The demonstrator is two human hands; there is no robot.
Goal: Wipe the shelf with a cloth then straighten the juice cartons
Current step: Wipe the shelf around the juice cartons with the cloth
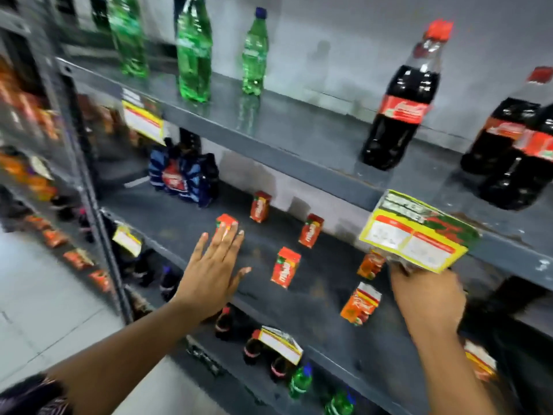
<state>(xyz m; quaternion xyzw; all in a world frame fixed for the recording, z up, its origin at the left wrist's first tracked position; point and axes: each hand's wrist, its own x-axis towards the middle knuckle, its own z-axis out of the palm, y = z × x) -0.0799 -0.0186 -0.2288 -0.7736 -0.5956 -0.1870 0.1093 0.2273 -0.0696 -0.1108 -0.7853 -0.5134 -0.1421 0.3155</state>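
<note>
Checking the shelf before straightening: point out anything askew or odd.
The juice cartons on the middle shelf are scattered, not in a row; the front right carton tilts. The price tag hangs crooked and crumpled.

Above me stand three green plastic soda bottles (194, 52), and to their right dark cola bottles with red caps and red labels (402, 106). A yellow paper price tag (416, 232) hangs from that ledge's front edge. Farther left sits a blue shrink-wrapped pack of dark bottles (182, 175). Pale floor tiles (45, 295) lie below left.
</note>
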